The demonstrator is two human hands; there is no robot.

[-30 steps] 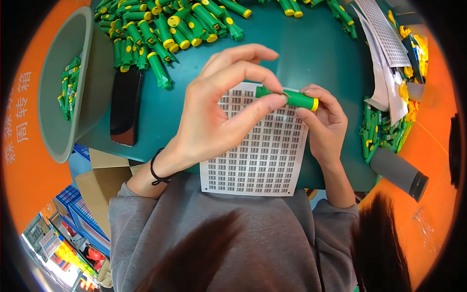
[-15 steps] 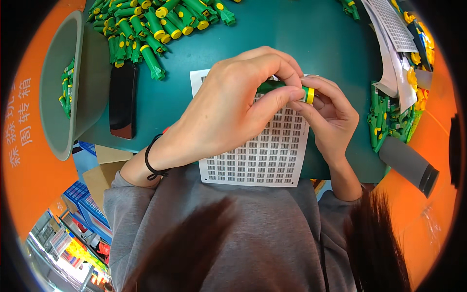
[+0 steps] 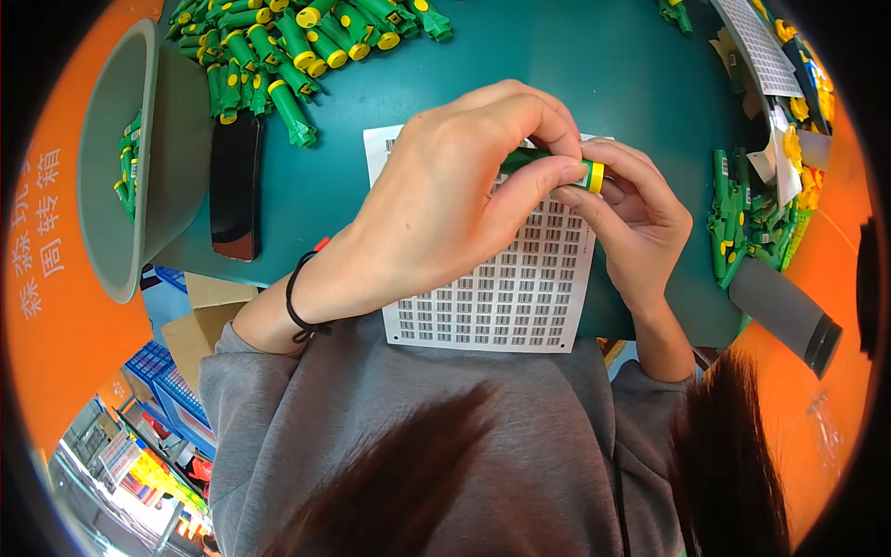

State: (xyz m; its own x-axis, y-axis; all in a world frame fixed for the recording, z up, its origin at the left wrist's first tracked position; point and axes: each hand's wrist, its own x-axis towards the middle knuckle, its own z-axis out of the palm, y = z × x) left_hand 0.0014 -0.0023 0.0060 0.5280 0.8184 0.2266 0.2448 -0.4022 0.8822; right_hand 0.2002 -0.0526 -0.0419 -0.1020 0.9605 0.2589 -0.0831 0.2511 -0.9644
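Fingers of the left hand (image 3: 455, 190) have curled in since a second ago — it pinches the green tube (image 3: 595, 176), while the right hand (image 3: 645, 213) pinches the tube's yellow-capped end. Held over the printed white sheet (image 3: 510, 288), that tube is toward the near edge of the bench (image 3: 640, 93); other green tubes (image 3: 297, 42) lie heaped toward the far left corner.

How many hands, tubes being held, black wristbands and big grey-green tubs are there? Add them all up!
Hands: 2 (left hand, right hand)
Held green tube: 1
Black wristband: 1
Grey-green tub: 1
Total: 5
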